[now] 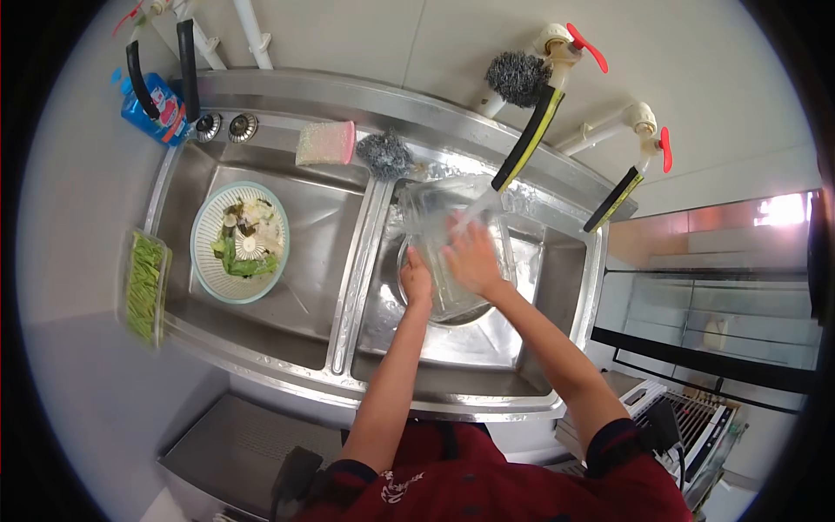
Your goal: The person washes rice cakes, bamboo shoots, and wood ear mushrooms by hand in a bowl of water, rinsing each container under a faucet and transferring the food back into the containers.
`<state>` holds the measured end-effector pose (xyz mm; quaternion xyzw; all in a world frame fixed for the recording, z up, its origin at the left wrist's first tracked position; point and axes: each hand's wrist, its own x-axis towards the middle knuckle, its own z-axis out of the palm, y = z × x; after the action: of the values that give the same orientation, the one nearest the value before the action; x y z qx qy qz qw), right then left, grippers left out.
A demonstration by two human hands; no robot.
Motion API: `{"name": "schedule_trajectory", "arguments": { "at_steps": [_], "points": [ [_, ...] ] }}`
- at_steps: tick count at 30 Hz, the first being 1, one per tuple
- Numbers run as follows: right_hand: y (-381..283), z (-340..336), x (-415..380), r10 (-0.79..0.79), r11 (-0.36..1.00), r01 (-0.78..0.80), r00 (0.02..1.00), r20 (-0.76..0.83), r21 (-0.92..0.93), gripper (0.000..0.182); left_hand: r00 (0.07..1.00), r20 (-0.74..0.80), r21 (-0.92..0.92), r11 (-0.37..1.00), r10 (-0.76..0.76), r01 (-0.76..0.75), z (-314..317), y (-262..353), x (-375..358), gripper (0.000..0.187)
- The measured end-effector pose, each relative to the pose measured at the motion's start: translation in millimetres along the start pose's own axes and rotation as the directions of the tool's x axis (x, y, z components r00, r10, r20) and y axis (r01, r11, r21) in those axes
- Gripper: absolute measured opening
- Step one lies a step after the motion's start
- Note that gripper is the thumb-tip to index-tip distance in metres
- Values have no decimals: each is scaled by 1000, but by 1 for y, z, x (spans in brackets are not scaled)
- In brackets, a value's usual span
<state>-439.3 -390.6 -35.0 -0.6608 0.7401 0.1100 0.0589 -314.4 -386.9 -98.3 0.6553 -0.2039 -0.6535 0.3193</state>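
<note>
A clear plastic container (445,300) is tilted over the right sink basin, with water running into it from a black-and-yellow hose (529,139). My left hand (416,278) grips its left side, thumb up along the wall. Inside the container, my right hand (473,257) lies flat with its fingers spread, under the stream. Part of a round metal bowl (403,261) shows beneath the container; the rest is hidden.
The left basin holds a pale strainer basket (209,271) with vegetable scraps. A container of cut greens (144,287) sits on the left rim. A sponge (325,143) and a steel scourer (384,155) lie behind. Blue bottle (155,109) stands back left.
</note>
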Motion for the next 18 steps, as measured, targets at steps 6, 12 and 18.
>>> {"name": "schedule_trajectory", "arguments": {
  "at_steps": [6,12,18],
  "points": [
    [40,23,51,-22,993,69,907,-421,99,48,994,80,133,988,75,-85,-11,-14,26,54],
    [-22,10,-106,-268,923,281,960,-87,263,49,977,-23,71,975,214,-212,-14,-11,15,49],
    [86,23,-59,610,-177,-156,757,233,972,56,939,331,155,976,97,-156,-65,63,-96,40]
  ]
}}
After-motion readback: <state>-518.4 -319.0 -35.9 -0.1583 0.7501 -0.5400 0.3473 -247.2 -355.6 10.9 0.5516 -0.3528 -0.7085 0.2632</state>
